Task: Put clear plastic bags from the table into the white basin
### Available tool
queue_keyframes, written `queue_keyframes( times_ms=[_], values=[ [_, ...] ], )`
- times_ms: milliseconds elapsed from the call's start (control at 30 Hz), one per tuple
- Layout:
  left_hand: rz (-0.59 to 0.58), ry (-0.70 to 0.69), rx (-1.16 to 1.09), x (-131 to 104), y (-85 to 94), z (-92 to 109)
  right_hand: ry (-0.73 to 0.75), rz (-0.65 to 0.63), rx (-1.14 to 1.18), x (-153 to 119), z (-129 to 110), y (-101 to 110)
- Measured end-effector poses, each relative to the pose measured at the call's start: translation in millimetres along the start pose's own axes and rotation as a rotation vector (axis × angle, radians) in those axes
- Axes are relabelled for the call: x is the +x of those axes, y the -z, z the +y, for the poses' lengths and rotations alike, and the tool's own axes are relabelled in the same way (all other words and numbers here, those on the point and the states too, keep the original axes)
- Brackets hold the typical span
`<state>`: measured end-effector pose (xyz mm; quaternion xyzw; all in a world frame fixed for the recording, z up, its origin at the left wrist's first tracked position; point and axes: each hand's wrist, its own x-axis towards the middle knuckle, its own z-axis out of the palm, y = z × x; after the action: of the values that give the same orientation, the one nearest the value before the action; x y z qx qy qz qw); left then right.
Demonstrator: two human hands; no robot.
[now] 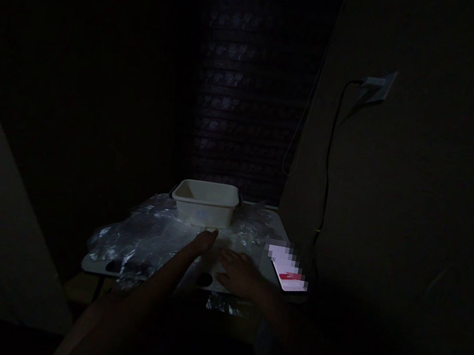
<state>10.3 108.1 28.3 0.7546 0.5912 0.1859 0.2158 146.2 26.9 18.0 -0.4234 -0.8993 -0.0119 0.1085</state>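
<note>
In the dim head view, my left hand (204, 241) reaches forward over clear plastic sheeting (148, 235) on a small table. Its thumb side faces up, and darkness hides most of its fingers, so I cannot tell whether it grips the plastic. Beside it, my right hand (237, 272) lies low over the plastic near the table's front edge, fingers spread and nothing visibly held. Just beyond both hands sits a white rectangular basin (204, 211), with dark handles at its sides. The hands are apart from each other.
A phone with a lit screen (287, 269) lies at the table's right edge. The pale tabletop (95, 264) has dark handle cutouts along its front. A cable (330, 157) hangs from a wall outlet (375, 88) on the right. Behind stands a dark slatted blind (236, 79).
</note>
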Motion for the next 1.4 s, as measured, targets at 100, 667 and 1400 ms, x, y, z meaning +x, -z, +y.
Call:
queue_keyframes(
  times_ms=[100, 667, 1400],
  values=[
    [0.011, 0.024, -0.024, -3, 0.0, 0, -0.038, -0.039, 0.013, 14, -3, -4],
    [0.007, 0.108, -0.134, -7, -0.8, 6, -0.018, -0.112, -0.065, 22, -9, -5],
    [-0.133, -0.037, -0.288, -19, -2.1, 30, -0.374, -0.103, -0.022, 4, 43, 28]
  ],
)
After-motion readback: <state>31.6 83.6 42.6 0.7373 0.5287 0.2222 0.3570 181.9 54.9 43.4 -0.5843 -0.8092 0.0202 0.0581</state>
